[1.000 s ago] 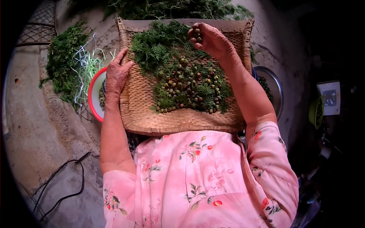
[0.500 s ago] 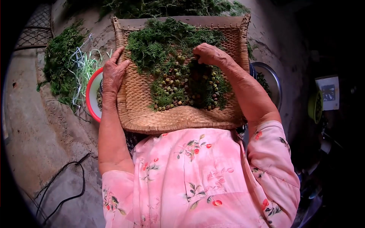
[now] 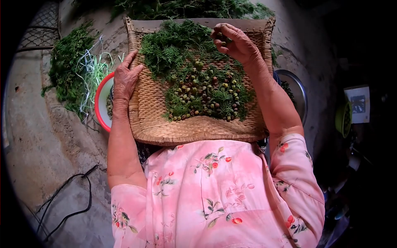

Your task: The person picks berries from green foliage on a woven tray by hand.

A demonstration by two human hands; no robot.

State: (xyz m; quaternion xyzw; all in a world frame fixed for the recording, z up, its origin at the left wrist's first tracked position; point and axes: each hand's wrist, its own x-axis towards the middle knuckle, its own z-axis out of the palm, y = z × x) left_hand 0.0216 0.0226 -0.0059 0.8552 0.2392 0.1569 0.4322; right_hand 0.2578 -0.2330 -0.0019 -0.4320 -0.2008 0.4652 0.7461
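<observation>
A woven winnowing basket rests in front of my body. Its left rim is held by my left hand, thumb over the inner side. Green conifer sprigs cover the upper left of the weave. Below them lies a loose pile of small round greenish-brown cones, mixed with leafy bits. Raised over the basket's upper right is my right hand, its fingers curled. Something small and dark shows between those fingers, too shaded to name.
To the left stands a red-rimmed bowl, beside pale plastic strings and a heap of greenery. At right are a metal basin and a green bowl. A black cable lies on the floor.
My right hand has risen from the cones toward the basket's upper right, uncovering more of the pile. My left hand keeps its hold on the rim.
</observation>
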